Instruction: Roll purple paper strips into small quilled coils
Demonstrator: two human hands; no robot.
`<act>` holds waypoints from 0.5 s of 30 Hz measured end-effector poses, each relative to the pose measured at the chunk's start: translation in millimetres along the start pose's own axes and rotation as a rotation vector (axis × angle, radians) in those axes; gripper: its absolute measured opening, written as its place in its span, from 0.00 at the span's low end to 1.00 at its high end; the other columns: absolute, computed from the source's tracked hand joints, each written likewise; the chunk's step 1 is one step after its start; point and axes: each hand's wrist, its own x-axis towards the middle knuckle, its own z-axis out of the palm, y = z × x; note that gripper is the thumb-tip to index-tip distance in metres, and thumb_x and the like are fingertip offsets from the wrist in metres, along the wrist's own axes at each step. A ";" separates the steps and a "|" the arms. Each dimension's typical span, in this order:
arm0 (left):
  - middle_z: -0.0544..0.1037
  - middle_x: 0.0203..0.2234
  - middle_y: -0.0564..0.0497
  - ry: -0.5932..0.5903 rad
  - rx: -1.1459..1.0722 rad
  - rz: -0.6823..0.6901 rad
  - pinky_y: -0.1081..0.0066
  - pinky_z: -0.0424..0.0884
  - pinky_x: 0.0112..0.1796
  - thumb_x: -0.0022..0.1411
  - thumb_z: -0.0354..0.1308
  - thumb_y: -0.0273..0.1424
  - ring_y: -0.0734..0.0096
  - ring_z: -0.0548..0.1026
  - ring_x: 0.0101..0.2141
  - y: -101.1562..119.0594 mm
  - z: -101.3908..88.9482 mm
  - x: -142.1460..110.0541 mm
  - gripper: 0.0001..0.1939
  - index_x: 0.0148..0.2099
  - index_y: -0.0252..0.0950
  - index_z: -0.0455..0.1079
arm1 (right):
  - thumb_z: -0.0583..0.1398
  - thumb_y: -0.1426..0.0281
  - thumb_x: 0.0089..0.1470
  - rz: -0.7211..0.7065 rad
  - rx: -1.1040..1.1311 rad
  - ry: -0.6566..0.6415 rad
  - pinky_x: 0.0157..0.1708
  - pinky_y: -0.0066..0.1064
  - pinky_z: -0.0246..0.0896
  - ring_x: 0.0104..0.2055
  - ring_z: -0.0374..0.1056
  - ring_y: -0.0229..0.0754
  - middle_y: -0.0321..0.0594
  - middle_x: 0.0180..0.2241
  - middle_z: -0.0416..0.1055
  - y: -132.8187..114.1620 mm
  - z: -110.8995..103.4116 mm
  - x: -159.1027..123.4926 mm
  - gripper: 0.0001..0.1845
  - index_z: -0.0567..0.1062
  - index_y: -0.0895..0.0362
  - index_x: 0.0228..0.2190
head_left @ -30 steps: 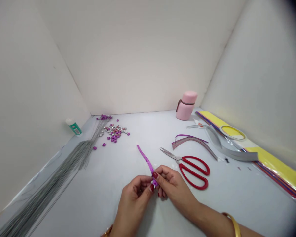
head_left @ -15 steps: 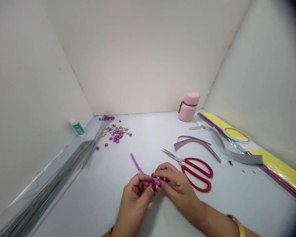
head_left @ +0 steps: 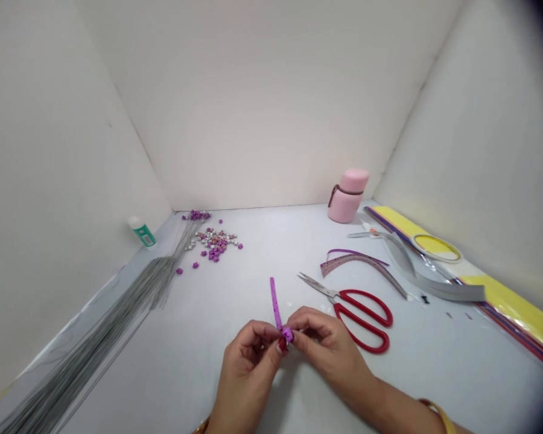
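A narrow purple paper strip (head_left: 275, 301) is folded into a small knot-like bundle at its near end, and its free tail points away from me. My left hand (head_left: 253, 361) pinches the folded part between thumb and forefinger. From the other side, the thumb and fingertips of my right hand (head_left: 328, 346) also grip the fold. Just beyond my right hand lie red-handled scissors (head_left: 353, 307), blades slightly apart. At the left back is a pile of small purple, silver and pinkish folded stars (head_left: 217, 241).
A bundle of thin grey wires (head_left: 113, 325) runs along the left side near a glue stick (head_left: 143, 232). A pink flask (head_left: 346, 198) stands at the back. To the right are loose paper strips (head_left: 362, 260), grey strips (head_left: 434, 286), a tape roll (head_left: 435, 247) and coloured sheets (head_left: 511, 301).
The strip's free tail has swung from pointing up-left to nearly straight away from me. The folded end has turned between my fingertips; both hands stay almost in place.
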 end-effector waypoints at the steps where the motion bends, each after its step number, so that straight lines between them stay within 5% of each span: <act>1: 0.74 0.23 0.52 0.003 0.009 0.006 0.76 0.65 0.29 0.50 0.60 0.30 0.73 0.70 0.27 0.1 0.0 -0.3 0.05 0.29 0.33 0.69 | 0.58 0.69 0.50 0.017 0.018 -0.002 0.28 0.27 0.59 0.28 0.65 0.38 0.38 0.25 0.69 -0.7 0.5 0.0 0.07 0.74 0.58 0.25; 15: 0.73 0.25 0.51 0.027 0.210 0.104 0.74 0.67 0.28 0.55 0.56 0.32 0.71 0.71 0.27 -4.9 -4.1 1.7 0.08 0.38 0.35 0.67 | 0.56 0.65 0.52 0.059 0.104 -0.093 0.32 0.29 0.59 0.32 0.65 0.40 0.39 0.28 0.69 -4.0 2.4 -0.8 0.10 0.76 0.57 0.30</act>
